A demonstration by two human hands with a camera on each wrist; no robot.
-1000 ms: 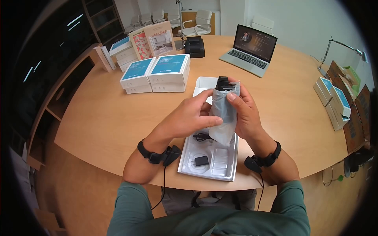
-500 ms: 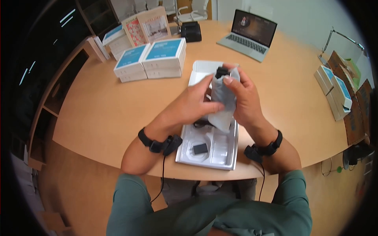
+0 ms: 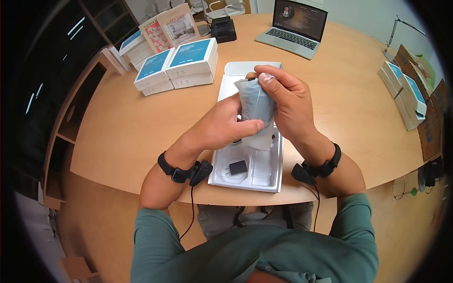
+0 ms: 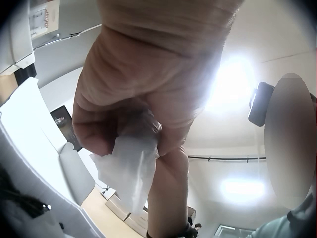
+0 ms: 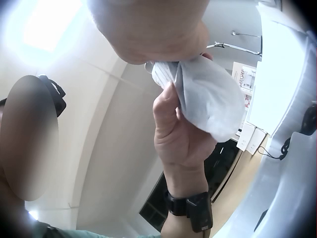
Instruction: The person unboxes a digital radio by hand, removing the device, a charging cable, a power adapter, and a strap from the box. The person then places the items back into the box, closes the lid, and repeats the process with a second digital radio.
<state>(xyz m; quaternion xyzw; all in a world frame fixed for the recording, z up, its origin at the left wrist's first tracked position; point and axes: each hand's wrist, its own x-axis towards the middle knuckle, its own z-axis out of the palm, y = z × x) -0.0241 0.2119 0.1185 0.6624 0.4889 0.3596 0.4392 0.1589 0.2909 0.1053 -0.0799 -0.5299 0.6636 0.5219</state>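
A soft, translucent whitish pouch [image 3: 257, 106] with a bluish look is held up over an opened white box. My left hand [image 3: 219, 122] grips its lower part from the left, thumb across the front. At its top end my right hand [image 3: 295, 104] pinches the rim between thumb and fingers. Only a dark sliver of the black device inside shows beside the right fingers. In the left wrist view the pouch's pale end [image 4: 131, 168] hangs below the left hand. In the box's clear plastic tray [image 3: 264, 172] lies a black power adapter [image 3: 238, 167].
White boxes with blue lids [image 3: 191, 59] stand at the back left, before two upright books [image 3: 177, 28]. An open laptop [image 3: 292, 35] sits at the back. More small boxes [image 3: 408, 96] and brown cardboard [image 3: 432, 122] are at the right edge. The table's front edge lies close to the body.
The black device stuck out of the pouch's top earlier; now it is almost wholly hidden. My right fingers have moved over the top end. The head view has tilted down slightly.
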